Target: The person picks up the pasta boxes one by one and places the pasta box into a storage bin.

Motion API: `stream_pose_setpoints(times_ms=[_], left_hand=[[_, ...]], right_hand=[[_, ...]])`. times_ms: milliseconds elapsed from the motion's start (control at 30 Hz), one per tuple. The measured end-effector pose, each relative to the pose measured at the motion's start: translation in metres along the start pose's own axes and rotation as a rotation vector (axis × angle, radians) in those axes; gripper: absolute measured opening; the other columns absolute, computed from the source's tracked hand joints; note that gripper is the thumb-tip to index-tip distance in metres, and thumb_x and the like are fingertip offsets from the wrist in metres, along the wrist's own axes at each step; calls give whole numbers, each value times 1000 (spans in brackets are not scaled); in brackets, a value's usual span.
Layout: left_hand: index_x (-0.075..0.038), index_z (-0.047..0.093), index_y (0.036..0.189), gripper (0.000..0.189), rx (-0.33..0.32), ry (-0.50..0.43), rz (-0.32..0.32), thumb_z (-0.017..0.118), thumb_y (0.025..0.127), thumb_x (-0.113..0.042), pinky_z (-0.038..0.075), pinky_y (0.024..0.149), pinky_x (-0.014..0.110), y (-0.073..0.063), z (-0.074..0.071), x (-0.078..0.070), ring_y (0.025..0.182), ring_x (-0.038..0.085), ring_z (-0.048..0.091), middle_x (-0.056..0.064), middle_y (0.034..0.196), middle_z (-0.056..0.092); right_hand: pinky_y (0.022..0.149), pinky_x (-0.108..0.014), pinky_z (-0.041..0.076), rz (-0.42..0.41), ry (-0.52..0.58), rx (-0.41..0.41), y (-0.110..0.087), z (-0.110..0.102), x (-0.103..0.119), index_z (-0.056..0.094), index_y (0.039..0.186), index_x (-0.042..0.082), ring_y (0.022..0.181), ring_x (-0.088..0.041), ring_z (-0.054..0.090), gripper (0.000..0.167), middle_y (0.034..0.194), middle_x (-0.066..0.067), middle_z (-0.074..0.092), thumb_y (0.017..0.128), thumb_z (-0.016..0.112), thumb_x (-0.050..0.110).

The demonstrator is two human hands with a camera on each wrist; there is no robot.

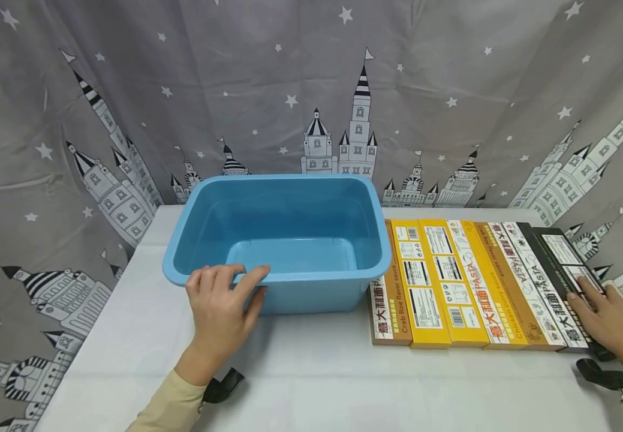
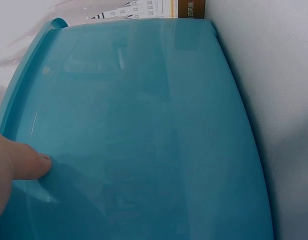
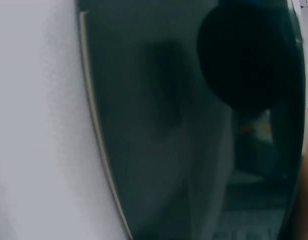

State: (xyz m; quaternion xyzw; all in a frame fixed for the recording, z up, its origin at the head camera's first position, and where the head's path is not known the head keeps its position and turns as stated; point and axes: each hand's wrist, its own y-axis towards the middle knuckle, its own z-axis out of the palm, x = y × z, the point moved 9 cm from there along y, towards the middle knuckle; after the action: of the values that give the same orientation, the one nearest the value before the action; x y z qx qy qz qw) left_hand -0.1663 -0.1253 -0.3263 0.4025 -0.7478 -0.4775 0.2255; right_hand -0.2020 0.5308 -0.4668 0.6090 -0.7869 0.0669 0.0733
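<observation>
A gray curtain (image 1: 289, 66), printed with castles and stars, runs across the back from the far left. At the left front, a beige sleeve (image 1: 168, 405) leads to the left hand (image 1: 219, 318), which grips the near rim of a blue plastic tub (image 1: 311, 297): its fingers bend over the edge, and the left wrist view shows the thumb (image 2: 31, 162) against the outer wall. The tub stands upright, left of center, on a white table (image 1: 333, 384). Just beside it on the right, flat pasta boxes lie side by side: a brown Crab Roe flavor box (image 1: 400, 300), two yellow boxes with label panels, a yellow Chicken curry box, a brown box and a black-and-white one. Last comes a black box (image 1: 562, 252) with a white label. The right hand (image 1: 616, 327) touches it with fingers spread apart; whether they grip it, I cannot tell. The right wrist view is dark and blurred.
</observation>
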Motion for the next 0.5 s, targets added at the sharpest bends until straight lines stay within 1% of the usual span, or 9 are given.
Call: stream_pose_setpoints(times_ms=[67,333,500], left_hand=[[-16,74,107,19,-4,-2,0,61,98,-25,27,86,57,0,0,0,82,38,49,18,91,60],[-17,74,107,19,-14,-5,3,60,100,-26,27,86,57,1,2,0,82,38,48,18,90,61],[-17,74,107,20,-5,-11,3,59,101,-27,27,87,57,0,3,0,81,37,48,17,90,60]], right_hand=[[92,-83,35,-15,0,-4,2,-1,-2,7,158,-1,114,-78,33,76,141,-55,17,106,26,52],[89,-82,36,-53,7,-16,4,-8,-4,12,157,-4,110,-76,36,71,136,-55,21,107,29,44],[91,-83,35,-33,1,-17,-1,-4,-9,9,158,-1,114,-77,34,74,139,-56,19,106,30,48]])
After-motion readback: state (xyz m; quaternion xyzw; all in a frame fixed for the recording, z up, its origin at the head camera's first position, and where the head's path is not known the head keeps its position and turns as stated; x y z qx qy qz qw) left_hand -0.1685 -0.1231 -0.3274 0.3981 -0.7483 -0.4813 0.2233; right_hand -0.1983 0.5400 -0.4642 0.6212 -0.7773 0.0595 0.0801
